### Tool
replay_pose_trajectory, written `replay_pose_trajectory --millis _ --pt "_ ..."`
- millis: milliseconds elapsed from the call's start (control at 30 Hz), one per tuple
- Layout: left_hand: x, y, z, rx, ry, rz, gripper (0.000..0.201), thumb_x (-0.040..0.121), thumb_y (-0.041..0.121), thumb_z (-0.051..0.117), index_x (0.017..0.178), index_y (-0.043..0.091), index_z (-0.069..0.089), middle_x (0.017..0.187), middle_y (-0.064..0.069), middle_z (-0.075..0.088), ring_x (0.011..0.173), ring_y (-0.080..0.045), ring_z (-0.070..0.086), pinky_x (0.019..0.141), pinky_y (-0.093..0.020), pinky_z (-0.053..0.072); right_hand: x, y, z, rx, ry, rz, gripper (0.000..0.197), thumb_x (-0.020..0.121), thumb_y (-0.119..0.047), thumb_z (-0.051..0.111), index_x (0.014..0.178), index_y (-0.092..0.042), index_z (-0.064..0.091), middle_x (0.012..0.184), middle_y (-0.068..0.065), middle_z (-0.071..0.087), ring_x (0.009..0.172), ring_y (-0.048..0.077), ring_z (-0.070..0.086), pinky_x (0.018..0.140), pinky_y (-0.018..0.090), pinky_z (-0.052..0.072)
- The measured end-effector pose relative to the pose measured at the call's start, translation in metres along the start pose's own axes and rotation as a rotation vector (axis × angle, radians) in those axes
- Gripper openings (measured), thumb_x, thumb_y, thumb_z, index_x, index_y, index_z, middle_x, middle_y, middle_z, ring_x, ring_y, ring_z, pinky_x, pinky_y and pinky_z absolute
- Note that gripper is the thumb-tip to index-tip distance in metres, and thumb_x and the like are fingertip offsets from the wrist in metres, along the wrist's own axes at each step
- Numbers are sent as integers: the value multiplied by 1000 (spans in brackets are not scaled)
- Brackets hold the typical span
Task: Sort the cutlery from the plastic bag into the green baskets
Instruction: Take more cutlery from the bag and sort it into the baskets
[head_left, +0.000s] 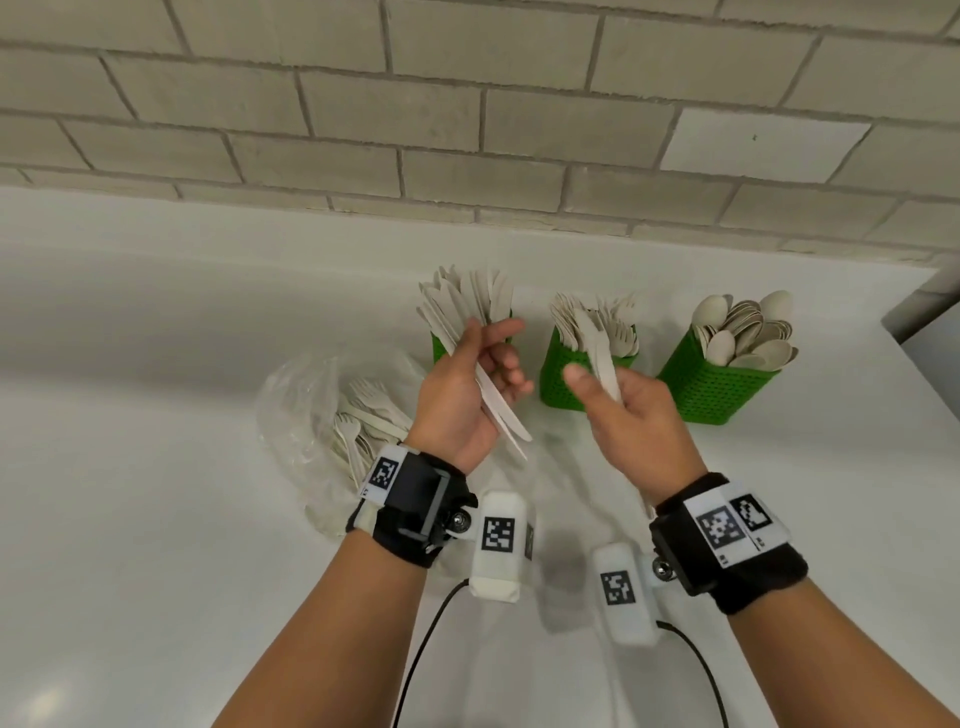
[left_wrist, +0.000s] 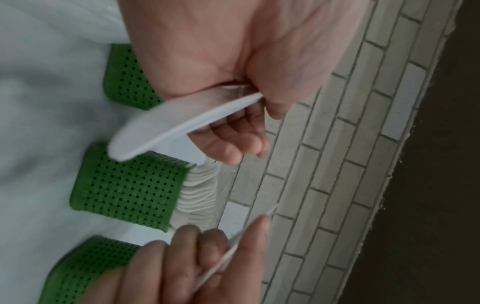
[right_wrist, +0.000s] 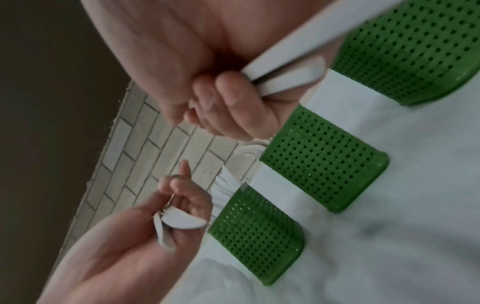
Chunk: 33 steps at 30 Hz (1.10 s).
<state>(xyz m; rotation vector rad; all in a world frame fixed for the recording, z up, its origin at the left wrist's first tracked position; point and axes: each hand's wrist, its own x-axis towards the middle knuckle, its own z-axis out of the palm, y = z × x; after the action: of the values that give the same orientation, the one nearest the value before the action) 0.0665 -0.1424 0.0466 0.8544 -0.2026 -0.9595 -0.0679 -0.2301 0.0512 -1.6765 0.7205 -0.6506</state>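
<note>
My left hand (head_left: 493, 364) is raised in front of the left green basket (head_left: 441, 353), which holds knives, and grips two pale flat cutlery pieces (head_left: 501, 410) that slant down to the right. In the left wrist view these pieces (left_wrist: 166, 125) stick out of the curled fingers (left_wrist: 233, 142). My right hand (head_left: 597, 384) grips two pale knife-like pieces (head_left: 602, 353) that point up before the middle basket (head_left: 558, 384) of forks. Their handles (right_wrist: 285, 76) show in the right wrist view. The clear plastic bag (head_left: 306, 410) lies left of the hands with forks (head_left: 363, 415) inside.
The right basket (head_left: 722, 387) is full of spoons. All three baskets stand in a row on the white counter (head_left: 156, 467) near a tiled wall (head_left: 467, 130). The counter's right edge (head_left: 914, 338) lies just beyond the spoon basket. Cables trail from the wrist units.
</note>
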Motion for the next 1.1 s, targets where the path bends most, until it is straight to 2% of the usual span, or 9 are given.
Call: replay_pose_trajectory --millis 167,333,500,567,633,767,867,1000,1100 --pt "-4 -3 8 -155 -50 -28 41 102 42 37 100 15 67 75 0 62 71 -15 61 64 -28 55 -10 6 11 -59 -188 -101 38 69 -16 86 103 -11 70 89 -2 70 63 -3 60 62 10 44" --pt "-2 -9 2 -86 31 47 31 101 34 45 102 9 64 79 -5 58 77 -19 57 78 -35 47 -8 1 10 -214 -94 -194 19 87 -18 72 69 -12 70 67 13 66 52 6 48 54 21 39" --pt "0 10 -19 791 240 537 64 84 33 75 135 17 40 129 -3 48 116 -3 53 99 -24 41 2 -4 -17 -322 -110 -134 30 88 -22 71 60 -12 65 43 -9 47 40 4 38 45 13 27" --pt "0 11 -25 1360 74 768 71 80 54 70 139 23 43 135 1 49 127 -13 45 110 -38 34 6 -7 -20 -293 -128 -130 25 88 -19 70 64 -15 66 42 -14 46 41 2 40 46 11 28" --pt "0 7 -22 1538 -176 687 43 89 57 55 120 27 60 105 7 65 99 -11 59 91 -42 46 12 -11 -20 -161 -88 -134 14 90 -18 67 77 -12 72 46 -17 52 44 -1 45 49 8 32" --pt "-6 -9 -14 1210 -211 549 30 103 37 40 94 15 59 66 7 52 59 -9 49 56 -36 40 19 -17 -15 235 57 -70 21 94 -26 58 91 -7 66 43 -14 42 38 0 38 41 11 31" --pt "-11 -23 -4 1148 -291 532 35 104 34 36 106 7 59 89 -9 62 80 -20 59 71 -40 47 15 -19 -6 185 -9 -119 23 85 -30 65 93 -10 69 54 -11 62 53 -1 58 54 11 44" --pt "-16 -34 4 1029 -368 354 22 95 30 41 114 26 52 108 6 51 101 2 48 89 -19 38 18 -5 1 -64 145 -169 29 94 -26 62 70 -11 67 66 6 67 64 12 63 65 25 49" --pt "-13 -24 1 701 -323 228 57 88 38 54 142 27 38 143 3 46 131 -1 42 105 -16 34 15 7 5 -176 45 -176 30 96 -34 57 85 -8 66 73 8 67 68 16 65 61 29 51"
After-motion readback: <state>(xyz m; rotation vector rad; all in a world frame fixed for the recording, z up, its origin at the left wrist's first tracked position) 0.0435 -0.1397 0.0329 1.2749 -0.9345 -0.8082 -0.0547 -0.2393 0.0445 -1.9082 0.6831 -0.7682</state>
